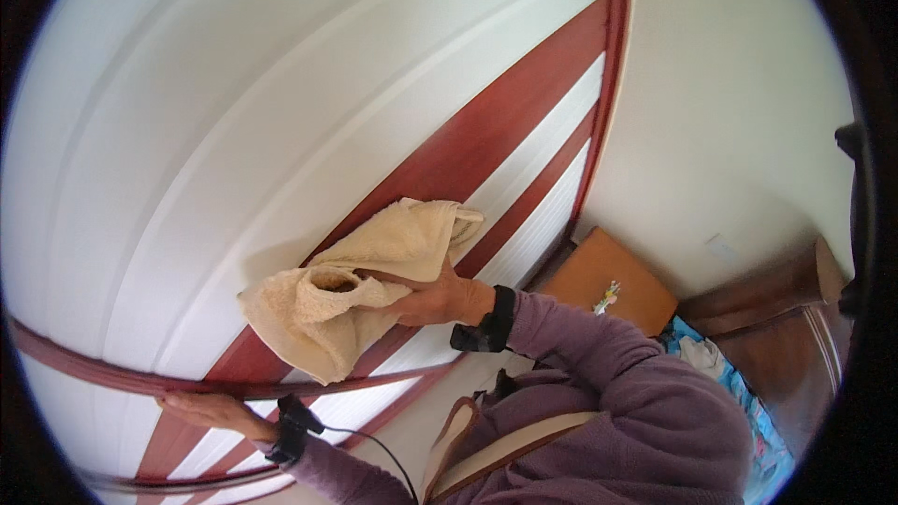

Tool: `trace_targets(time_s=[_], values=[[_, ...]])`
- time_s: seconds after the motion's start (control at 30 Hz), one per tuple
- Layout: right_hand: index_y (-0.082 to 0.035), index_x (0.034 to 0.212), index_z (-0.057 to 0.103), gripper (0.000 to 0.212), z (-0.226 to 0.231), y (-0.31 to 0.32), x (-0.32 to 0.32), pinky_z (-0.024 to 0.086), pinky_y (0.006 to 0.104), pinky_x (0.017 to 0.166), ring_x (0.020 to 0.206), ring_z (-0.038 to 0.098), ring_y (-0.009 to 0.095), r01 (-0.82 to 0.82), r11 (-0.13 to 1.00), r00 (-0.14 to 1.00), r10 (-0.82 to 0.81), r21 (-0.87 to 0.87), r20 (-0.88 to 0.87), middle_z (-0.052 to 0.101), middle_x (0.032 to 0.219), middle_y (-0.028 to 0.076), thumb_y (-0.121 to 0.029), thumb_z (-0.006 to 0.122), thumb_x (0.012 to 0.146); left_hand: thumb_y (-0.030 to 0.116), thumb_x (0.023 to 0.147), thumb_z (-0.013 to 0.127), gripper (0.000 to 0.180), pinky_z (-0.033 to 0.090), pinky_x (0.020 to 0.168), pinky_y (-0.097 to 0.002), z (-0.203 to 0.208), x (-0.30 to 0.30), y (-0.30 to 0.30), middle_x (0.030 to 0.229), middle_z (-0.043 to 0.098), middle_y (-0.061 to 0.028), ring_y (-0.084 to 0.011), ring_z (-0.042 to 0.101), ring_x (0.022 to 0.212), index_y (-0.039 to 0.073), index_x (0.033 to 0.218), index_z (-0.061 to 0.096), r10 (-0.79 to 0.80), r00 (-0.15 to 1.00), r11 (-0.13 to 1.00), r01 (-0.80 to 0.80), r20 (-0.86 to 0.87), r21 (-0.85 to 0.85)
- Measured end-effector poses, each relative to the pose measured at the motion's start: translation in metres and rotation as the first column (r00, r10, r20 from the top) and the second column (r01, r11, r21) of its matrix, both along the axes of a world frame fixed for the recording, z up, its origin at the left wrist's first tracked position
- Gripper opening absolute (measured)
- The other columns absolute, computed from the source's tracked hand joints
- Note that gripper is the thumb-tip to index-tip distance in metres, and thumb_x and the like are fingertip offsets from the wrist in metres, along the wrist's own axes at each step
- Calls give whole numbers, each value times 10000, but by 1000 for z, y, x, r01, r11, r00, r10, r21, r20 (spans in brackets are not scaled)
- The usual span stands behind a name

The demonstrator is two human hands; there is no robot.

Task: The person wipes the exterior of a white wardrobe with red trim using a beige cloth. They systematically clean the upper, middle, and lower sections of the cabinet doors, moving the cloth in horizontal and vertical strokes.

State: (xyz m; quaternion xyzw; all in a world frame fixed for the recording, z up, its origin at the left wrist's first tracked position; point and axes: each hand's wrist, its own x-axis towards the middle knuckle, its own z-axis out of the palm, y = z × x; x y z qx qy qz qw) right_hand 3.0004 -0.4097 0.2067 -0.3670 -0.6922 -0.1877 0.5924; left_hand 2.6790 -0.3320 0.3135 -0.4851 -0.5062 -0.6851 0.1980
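Note:
A cream terry towel [383,248] is bunched in my right hand [440,299], whose fingers are partly hidden in its folds. The cloth lies against a large white panelled door [234,112], over its dark red bands [486,131]. At the lower left, my left hand [215,414] rests with fingers stretched out along the door's dark red edge strip [122,376]; it holds nothing. Black bands circle both wrists, and a thin dark cable runs from the left one.
On the right is a plain pale wall [720,93]. Below it stand an orange-brown wooden surface [613,285] with a small flowery item [608,297], a brown headboard [776,346] and blue patterned bedding [762,430]. A cream strap [514,449] crosses my purple sweater.

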Motion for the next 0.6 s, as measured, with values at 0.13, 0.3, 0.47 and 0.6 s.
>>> trace_targets(time_s=[0.13,0.3,0.47,0.6], values=[[-384,1216,716,651,-15,-6,25,350,598,1122,1317,520,357,99,990,995,-97,-99,22,562,1424,66,-236,767,584,437,1080,352,659,356,1114,-488,4,5,0,1417,446,-352,-444,455,1289,-139,1395,410,-104,994,995,105,23,-5],[-358,1287,687,731,-21,-3,57,395,530,1120,1321,518,382,272,960,962,-269,-68,48,514,1454,148,-344,813,567,386,1082,400,620,350,1130,-449,5,17,-9,1458,422,-338,-411,434,1337,-140,1410,414,-118,984,993,119,133,-4],[-171,1339,656,681,-6,-2,103,388,472,1120,1303,526,412,276,961,941,-273,-16,-199,529,1413,221,-548,706,773,373,1086,397,597,377,1102,-443,7,19,-8,1433,449,-327,-396,467,1299,-134,1402,427,-134,974,991,135,181,8],[-131,1315,658,597,7,-4,130,384,486,1105,1287,532,430,332,942,931,-321,38,-173,540,1391,237,-436,702,803,360,1090,389,576,386,1084,-446,4,11,-2,1408,474,-319,-391,482,1275,-125,1399,432,-125,984,992,123,127,25]])
